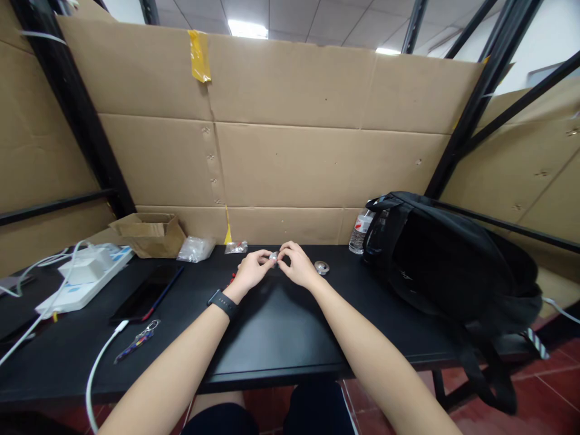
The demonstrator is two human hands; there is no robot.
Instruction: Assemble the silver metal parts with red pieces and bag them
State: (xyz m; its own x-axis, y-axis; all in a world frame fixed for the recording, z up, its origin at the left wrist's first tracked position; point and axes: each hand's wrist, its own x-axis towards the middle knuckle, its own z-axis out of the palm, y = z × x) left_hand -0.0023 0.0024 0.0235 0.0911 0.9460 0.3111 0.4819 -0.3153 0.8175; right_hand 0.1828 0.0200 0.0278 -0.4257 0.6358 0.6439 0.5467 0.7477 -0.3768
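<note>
My left hand point(254, 269) and my right hand point(295, 264) meet above the middle of the black table. Both are closed, their fingertips pinching a small silvery piece point(273, 256) between them; it is too small to name. To the right of my right hand lies a small round metallic object point(321, 267). Something red point(232, 278) shows partly behind my left hand, mostly hidden. Beyond my left hand, near the cardboard wall, rests a small clear plastic bag point(236, 247) with bits inside that I cannot make out.
A black backpack point(453, 272) and a water bottle point(360, 232) stand at the right. On the left are a cardboard box point(151, 234), a crumpled plastic bag point(196, 249), a white power strip point(86, 281), a tablet point(147, 293) on a cable and a keychain point(138, 341).
</note>
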